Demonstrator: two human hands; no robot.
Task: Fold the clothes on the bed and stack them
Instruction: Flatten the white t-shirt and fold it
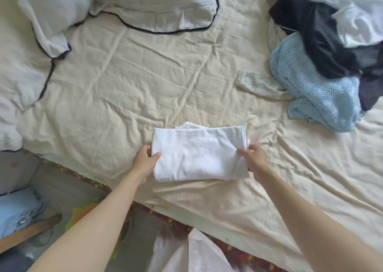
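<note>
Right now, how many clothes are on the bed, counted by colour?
White: 2, the folded cloth and a white garment
Black: 1
Light blue: 1
Cream: 1
Total: 5, though the pile may hide more.

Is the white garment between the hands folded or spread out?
Folded: the white garment is a compact rectangle with layered edges showing at its right end.

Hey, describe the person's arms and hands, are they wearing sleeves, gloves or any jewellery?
Both forearms are bare as far as the view shows: no sleeves or gloves. The left hand and right hand show no rings, watch or bracelets. Nails look short and unpainted, though small details are blurred.
</note>
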